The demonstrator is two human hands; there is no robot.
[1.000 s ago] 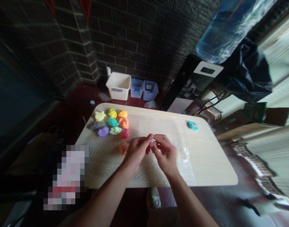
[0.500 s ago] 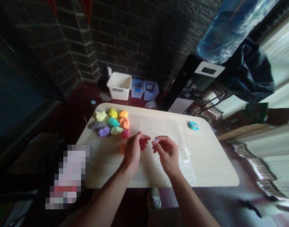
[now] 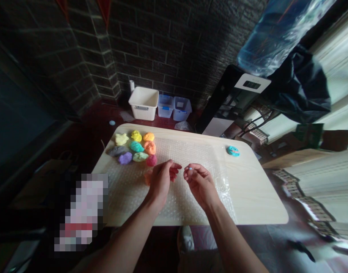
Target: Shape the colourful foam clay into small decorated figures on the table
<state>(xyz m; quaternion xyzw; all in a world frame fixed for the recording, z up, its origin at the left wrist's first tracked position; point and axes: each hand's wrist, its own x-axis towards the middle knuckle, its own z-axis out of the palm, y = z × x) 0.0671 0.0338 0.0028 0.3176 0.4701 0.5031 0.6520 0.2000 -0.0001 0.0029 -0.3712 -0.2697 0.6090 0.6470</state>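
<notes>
My right hand (image 3: pixel 200 184) pinches a tiny light-blue bit of modelling clay (image 3: pixel 190 168) between thumb and fingertips, above the bubble wrap (image 3: pixel 188 151). My left hand (image 3: pixel 161 181) is apart from it on the left, open, its fingers stretched toward the right hand. Partly hidden behind the left hand lies a peach lump of clay (image 3: pixel 147 177). Several coloured clay lumps, among them a crimson one (image 3: pixel 151 160), a purple one (image 3: pixel 125 158) and a teal one (image 3: pixel 136 146), sit at the table's back left. A flat turquoise clay piece with a pinkish strip (image 3: pixel 233 151) lies at the right.
The pale wooden table (image 3: pixel 256 189) has rounded corners. Behind it on the floor stand a white bin (image 3: pixel 143 104) and two clear boxes, one of them a box (image 3: pixel 181 109) at the right. A water dispenser (image 3: pixel 230 98) stands at the back right, near cardboard boxes (image 3: pixel 299 153).
My hands were together around the blue bit, then parted. The left opened and moved left; the right kept the bit and has since turned slightly, fingers curling in.
</notes>
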